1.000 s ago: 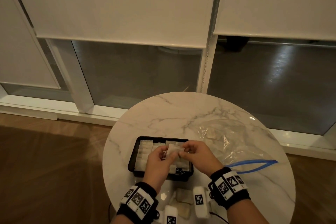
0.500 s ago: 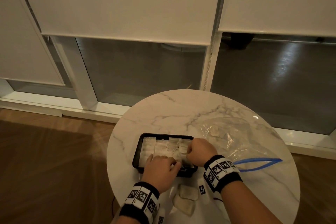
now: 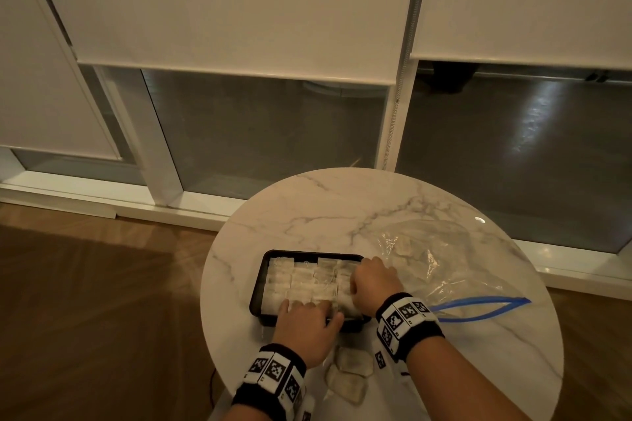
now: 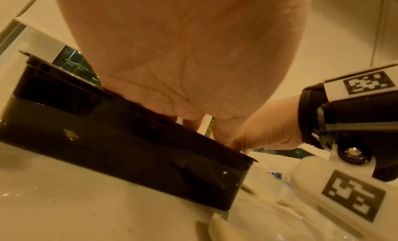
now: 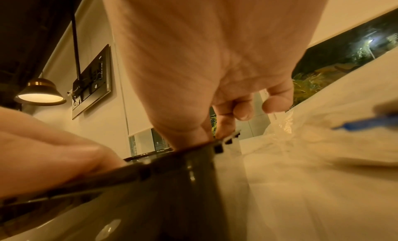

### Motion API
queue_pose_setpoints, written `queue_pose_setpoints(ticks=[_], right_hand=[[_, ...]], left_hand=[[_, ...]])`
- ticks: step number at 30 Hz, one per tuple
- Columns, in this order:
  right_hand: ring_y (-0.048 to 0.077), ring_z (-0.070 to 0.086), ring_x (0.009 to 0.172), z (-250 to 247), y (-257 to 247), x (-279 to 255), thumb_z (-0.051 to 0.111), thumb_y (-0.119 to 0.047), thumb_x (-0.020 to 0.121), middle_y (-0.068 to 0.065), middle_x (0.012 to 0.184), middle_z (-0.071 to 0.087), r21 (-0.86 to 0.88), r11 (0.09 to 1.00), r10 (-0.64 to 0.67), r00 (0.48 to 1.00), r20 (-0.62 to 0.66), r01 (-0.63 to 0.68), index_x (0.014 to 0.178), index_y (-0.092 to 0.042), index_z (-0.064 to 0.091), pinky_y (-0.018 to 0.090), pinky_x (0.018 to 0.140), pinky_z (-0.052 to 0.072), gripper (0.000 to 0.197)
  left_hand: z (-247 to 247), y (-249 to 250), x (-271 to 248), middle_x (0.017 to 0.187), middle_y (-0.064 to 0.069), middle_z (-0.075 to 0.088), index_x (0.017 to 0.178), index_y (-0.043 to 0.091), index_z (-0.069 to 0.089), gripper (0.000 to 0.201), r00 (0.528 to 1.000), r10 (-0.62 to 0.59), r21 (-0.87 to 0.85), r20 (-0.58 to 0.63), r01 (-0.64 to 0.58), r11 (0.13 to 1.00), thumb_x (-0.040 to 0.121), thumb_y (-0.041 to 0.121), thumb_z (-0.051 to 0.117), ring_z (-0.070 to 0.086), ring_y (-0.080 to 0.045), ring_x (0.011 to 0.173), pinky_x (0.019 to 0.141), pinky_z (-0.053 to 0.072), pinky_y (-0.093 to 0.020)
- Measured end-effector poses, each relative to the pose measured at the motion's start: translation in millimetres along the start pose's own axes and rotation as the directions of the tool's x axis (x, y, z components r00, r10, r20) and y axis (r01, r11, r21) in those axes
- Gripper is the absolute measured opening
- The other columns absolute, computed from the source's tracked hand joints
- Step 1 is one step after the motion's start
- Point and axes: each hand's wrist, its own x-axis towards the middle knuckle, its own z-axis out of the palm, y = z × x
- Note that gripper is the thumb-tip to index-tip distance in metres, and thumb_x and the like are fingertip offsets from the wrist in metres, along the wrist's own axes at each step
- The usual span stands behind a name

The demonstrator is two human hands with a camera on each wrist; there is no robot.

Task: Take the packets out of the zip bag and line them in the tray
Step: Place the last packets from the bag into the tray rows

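- A round white marble table point(image 3: 342, 212) with grey veining is set on a brown herringbone wood floor point(image 3: 102, 284).
- Behind it, tall glass windows point(image 3: 266, 133) in white frames are half covered by cream roller blinds point(image 3: 239, 3).
- A lit brass-banded pendant lamp point(image 5: 39, 94) is seen beside a dark wall-mounted panel point(image 5: 92, 84).

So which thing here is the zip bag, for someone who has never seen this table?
On the round white marble table, look right of the black rectangular plastic tray. The clear crinkled plastic zip bag lies flat there, the only see-through thing, with a blue zip strip gaping open at its near edge.
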Motion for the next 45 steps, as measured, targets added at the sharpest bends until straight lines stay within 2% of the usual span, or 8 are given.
queue_pose_setpoints(ticks=[3,7,10,15,28,31,35,45], right_hand=[[0.023,0.045,0.12,2.5,1.6,-1.2,0.062,-0.014,0.086,-0.001,0.119,0.058,0.068,0.998,-0.009,1.0,0.001,0.009,0.106,-0.026,0.072,0.044,0.1,0.041,0.025],[0.021,0.046,0.119,5.9,4.5,-4.1,0.063,-0.012,0.085,-0.004,0.118,0.061,0.124,0.992,-0.006,1.0,-0.025,0.009,0.107,-0.031,0.069,0.042,0.1,0.04,0.029],[0.021,0.046,0.119,8.2,4.4,-7.4,0.061,-0.016,0.087,-0.004,0.119,0.061,0.136,0.99,-0.011,0.999,-0.05,0.017,0.109,-0.033,0.068,0.041,0.1,0.041,0.029],[0.021,0.046,0.118,14.3,2.9,-12.2,0.062,-0.023,0.087,-0.006,0.12,0.061,0.158,0.987,-0.015,0.998,-0.064,0.024,0.109,-0.034,0.069,0.041,0.098,0.039,0.025],[0.021,0.045,0.118,20.5,2.6,-10.8,0.065,-0.023,0.086,-0.004,0.123,0.061,0.145,0.989,-0.014,0.999,-0.032,0.018,0.116,-0.034,0.066,0.039,0.097,0.041,0.032],[0.021,0.045,0.118,20.3,3.0,-10.6,0.063,-0.025,0.087,-0.003,0.123,0.06,0.143,0.989,-0.015,0.999,-0.036,0.02,0.116,-0.033,0.066,0.039,0.097,0.041,0.03],[0.021,0.045,0.118,20.3,2.4,-11.2,0.064,-0.025,0.087,-0.004,0.122,0.061,0.146,0.989,-0.015,0.999,-0.041,0.021,0.116,-0.033,0.066,0.039,0.097,0.041,0.03],[0.021,0.046,0.118,24.1,1.0,-9.5,0.066,-0.022,0.086,-0.004,0.121,0.061,0.153,0.988,0.006,0.998,-0.056,0.002,0.114,-0.032,0.066,0.04,0.097,0.043,0.03]], left_hand=[[-1.2,1.9,0.9,0.124,0.002,0.06,0.127,0.031,0.056,0.049,1.0,-0.011,0.009,-0.03,0.011,1.0,0.099,0.059,0.026,0.052,-0.021,0.116,0.106,0.035,-0.044],[-4.1,5.3,1.5,0.133,0.004,0.051,0.129,0.029,0.057,0.046,0.999,-0.006,0.034,-0.037,0.007,0.999,0.102,0.052,0.027,0.045,-0.021,0.123,0.103,0.036,-0.046],[-3.6,7.4,2.2,0.133,0.0,0.051,0.128,0.027,0.056,0.044,1.0,0.006,0.107,-0.01,-0.005,0.994,0.102,0.048,0.027,0.045,-0.024,0.122,0.101,0.036,-0.05],[-4.1,10.6,3.5,0.132,0.0,0.053,0.126,0.027,0.058,0.045,1.0,-0.006,0.119,-0.013,0.008,0.993,0.102,0.047,0.025,0.046,-0.024,0.122,0.102,0.037,-0.05],[1.1,9.7,6.0,0.134,0.003,0.057,0.126,0.027,0.055,0.044,1.0,-0.014,0.121,-0.028,0.017,0.993,0.102,0.047,0.024,0.047,-0.023,0.123,0.101,0.036,-0.051],[0.3,11.0,5.3,0.137,0.004,0.055,0.131,0.027,0.053,0.046,0.999,-0.029,0.097,-0.039,0.032,0.995,0.102,0.048,0.023,0.046,-0.023,0.125,0.103,0.034,-0.051],[-0.4,11.7,4.9,0.132,0.002,0.057,0.125,0.026,0.056,0.046,0.999,-0.023,0.128,-0.032,0.027,0.991,0.101,0.048,0.023,0.046,-0.024,0.123,0.1,0.034,-0.051],[-1.6,13.7,4.7,0.136,0.001,0.054,0.129,0.024,0.055,0.049,0.999,-0.039,0.133,-0.023,0.042,0.99,0.101,0.049,0.024,0.044,-0.025,0.127,0.103,0.034,-0.051]])
